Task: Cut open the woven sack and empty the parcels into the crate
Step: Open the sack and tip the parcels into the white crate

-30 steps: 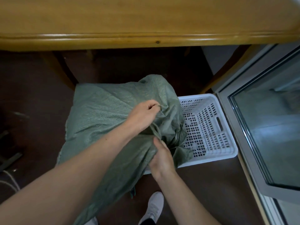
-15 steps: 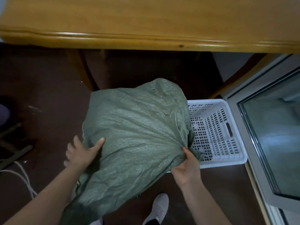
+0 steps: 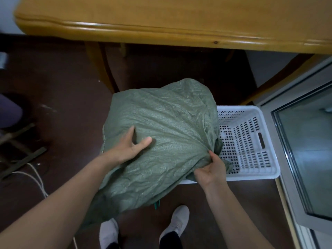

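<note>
A bulging green woven sack (image 3: 161, 133) fills the middle of the view, its right end hanging over the left side of a white perforated plastic crate (image 3: 251, 141) on the floor. My left hand (image 3: 129, 146) lies on the sack's upper left face, fingers spread and pressing into the fabric. My right hand (image 3: 212, 168) pinches a bunched fold of the sack at its right edge, just above the crate's near rim. No parcels show; the sack hides whatever is inside it and the crate's left half.
A wooden table (image 3: 179, 24) overhangs the far side, one leg (image 3: 100, 69) behind the sack. A glass door (image 3: 305, 150) in a grey frame stands right of the crate. My two white shoes (image 3: 177, 223) are below the sack. White cord (image 3: 36, 177) lies at left.
My left hand left the bunched neck, went to the sack's left side, then moved up onto its top face. The right hand keeps its grip on the fold. The view shifted.
</note>
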